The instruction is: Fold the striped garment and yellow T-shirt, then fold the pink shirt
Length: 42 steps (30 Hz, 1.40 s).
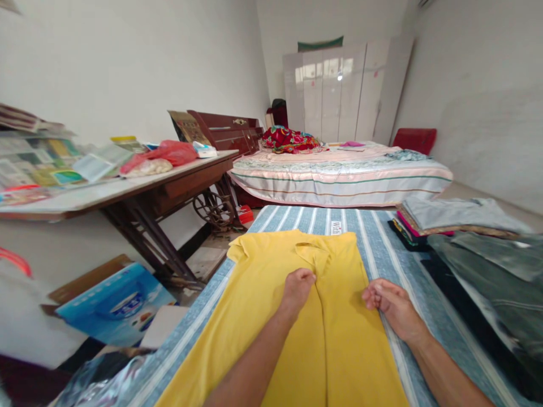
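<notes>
A yellow polo shirt [271,294] lies spread flat on a blue and white striped sheet [382,243], collar towards the far end. My left hand [298,285] is closed in a fist, pressing or pinching the shirt's cloth near its middle, just below the collar. My right hand [392,305] is closed too, its fingers pinching the shirt's right edge. A crease runs down the shirt between my two hands.
Folded clothes [449,217] and dark garments [492,265] are stacked at the right of the sheet. An old sewing-machine table [127,192] with bags and papers stands on the left. A blue box [112,302] lies on the floor. A bed [339,172] and white wardrobe [335,93] stand beyond.
</notes>
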### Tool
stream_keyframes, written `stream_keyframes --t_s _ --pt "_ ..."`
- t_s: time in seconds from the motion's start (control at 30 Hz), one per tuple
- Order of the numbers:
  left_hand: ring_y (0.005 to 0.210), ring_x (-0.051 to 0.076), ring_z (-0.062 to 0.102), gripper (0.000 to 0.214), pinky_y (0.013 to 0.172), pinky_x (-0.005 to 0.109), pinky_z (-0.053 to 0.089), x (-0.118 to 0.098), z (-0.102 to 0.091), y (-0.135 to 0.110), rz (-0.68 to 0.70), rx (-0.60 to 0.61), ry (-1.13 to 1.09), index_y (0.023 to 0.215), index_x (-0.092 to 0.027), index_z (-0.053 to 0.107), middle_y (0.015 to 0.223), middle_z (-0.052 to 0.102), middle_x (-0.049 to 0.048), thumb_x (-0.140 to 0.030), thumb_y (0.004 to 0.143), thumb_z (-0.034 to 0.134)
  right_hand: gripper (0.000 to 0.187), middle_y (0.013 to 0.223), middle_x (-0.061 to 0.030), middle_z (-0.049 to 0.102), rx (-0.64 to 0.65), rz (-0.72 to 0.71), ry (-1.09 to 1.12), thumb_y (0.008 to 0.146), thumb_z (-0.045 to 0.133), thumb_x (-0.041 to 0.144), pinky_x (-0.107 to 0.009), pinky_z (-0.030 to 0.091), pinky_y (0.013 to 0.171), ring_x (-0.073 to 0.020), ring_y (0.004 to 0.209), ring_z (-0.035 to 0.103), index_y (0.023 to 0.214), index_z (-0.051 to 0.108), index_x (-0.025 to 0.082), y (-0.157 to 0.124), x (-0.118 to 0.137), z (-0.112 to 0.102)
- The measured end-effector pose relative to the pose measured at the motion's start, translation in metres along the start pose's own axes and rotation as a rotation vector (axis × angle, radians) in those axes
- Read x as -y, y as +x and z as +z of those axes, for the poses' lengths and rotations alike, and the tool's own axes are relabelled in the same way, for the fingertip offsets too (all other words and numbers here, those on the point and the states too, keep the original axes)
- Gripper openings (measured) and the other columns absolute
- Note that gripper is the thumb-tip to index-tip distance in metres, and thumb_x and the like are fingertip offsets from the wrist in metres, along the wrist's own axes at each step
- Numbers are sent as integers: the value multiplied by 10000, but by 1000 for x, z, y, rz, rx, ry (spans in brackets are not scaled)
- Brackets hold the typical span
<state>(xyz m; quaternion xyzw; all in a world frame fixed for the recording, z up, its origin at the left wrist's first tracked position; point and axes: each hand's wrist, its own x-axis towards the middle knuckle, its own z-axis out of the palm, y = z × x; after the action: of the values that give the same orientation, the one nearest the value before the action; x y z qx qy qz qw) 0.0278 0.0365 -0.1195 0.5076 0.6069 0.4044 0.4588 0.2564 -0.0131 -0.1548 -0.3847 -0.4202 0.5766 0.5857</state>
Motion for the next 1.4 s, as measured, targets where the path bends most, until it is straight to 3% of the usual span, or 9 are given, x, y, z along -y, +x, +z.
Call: stream_keyframes --t_s 0.2,0.33,0.47,0.63,0.73,0.87,1.0,1.23,1.4 --pt "908 211 635 291 667 317 537 -15 -6 26 -230 -69 -297 1013 -171 534 1130 592 128 -218 740 624 301 606 -39 633 -41 -48 -196 768 615 456 -256 392 556 -143 545 537 677 660 173 -2 1 7" --pt "869 204 648 177 683 323 539 -27 -5 58 -327 -65 -403 904 -149 560 1033 626 133 -226 766 641 314 544 -6 578 -63 -141 -537 774 580 454 -244 370 524 -134 513 503 619 618 184 -11 9 31" --pt "703 123 619 180 599 253 518 -39 6 82 -392 -61 -382 937 -124 572 870 627 47 -286 857 572 162 562 41 577 355 -98 -1005 772 571 343 -202 343 504 -105 517 507 784 656 206 -40 25 74" --pt "711 113 590 238 605 262 519 -43 29 103 -404 -50 -234 1012 -121 573 906 607 37 -317 879 550 333 814 -39 708 939 39 -1409 720 638 491 -257 455 641 -201 726 645 911 682 222 -74 55 121" --pt "759 129 598 254 643 286 528 -39 40 115 -372 -44 -147 1043 -125 568 952 607 49 -319 881 547 407 810 -98 711 1071 149 -1509 727 628 514 -332 489 643 -271 749 663 966 686 190 -84 61 136" --pt "691 108 589 209 601 261 517 -34 49 127 -296 -41 -13 979 -121 580 874 612 27 -301 875 557 282 722 -76 703 1288 102 -1507 784 599 425 -271 452 509 -221 626 661 899 681 180 -103 47 142" --pt "705 148 618 104 614 259 483 -29 51 130 -156 -46 131 835 -94 600 793 631 60 -172 780 641 307 774 -42 707 1234 -1 -1426 785 564 474 -232 414 472 -192 651 666 903 645 202 -122 34 144" --pt "994 233 589 38 841 309 425 -32 46 120 92 -20 311 729 -117 611 888 665 95 -108 692 614 314 819 -95 718 1291 248 -1593 865 454 392 -287 426 501 -242 690 672 883 675 170 -121 46 161" --pt "1006 223 570 82 877 319 416 -54 49 117 186 0 316 785 -119 615 913 651 78 -123 718 569 328 716 -43 714 1126 191 -1439 843 498 447 -243 310 447 -180 588 639 781 691 189 -121 61 148"
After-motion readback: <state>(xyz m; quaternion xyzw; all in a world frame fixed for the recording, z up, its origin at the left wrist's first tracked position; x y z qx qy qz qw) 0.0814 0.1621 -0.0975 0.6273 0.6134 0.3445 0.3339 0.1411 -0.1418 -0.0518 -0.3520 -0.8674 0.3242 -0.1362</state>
